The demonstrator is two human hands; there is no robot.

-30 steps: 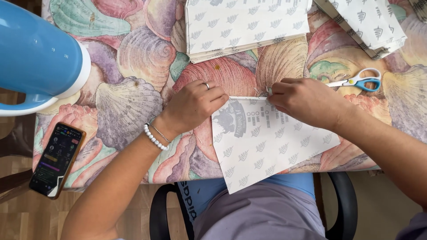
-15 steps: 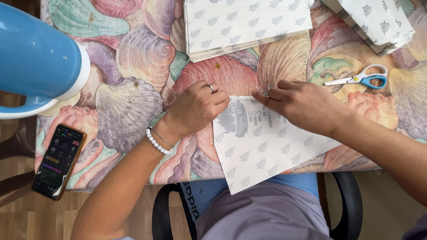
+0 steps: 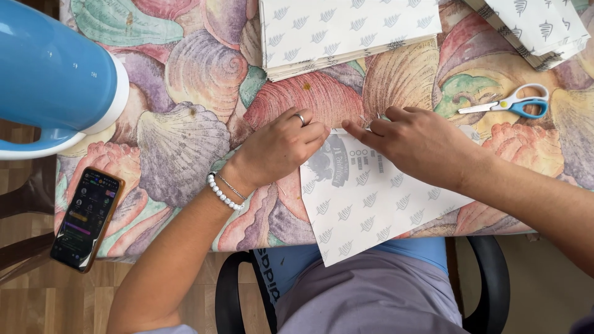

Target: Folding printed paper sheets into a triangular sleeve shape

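A white paper sheet (image 3: 365,204) printed with small grey leaf marks lies tilted on the shell-patterned tablecloth (image 3: 185,142), its lower corner hanging over the near table edge. My left hand (image 3: 281,147), with a ring and a white bead bracelet, presses its curled fingertips on the sheet's top left corner. My right hand (image 3: 421,143) rests on the sheet's top edge, fingers pinching the paper close to the left fingertips. Both hands nearly touch each other.
A stack of the same printed paper (image 3: 346,31) lies at the far middle, another pile (image 3: 538,25) at the far right. Blue-handled scissors (image 3: 513,102) lie right of my right hand. A phone (image 3: 86,218) sits at the left table edge. A blue jug (image 3: 52,80) looms at left.
The right hand has slid left along the sheet's top edge toward the left hand. The left hand's fingertips have stayed on the corner.
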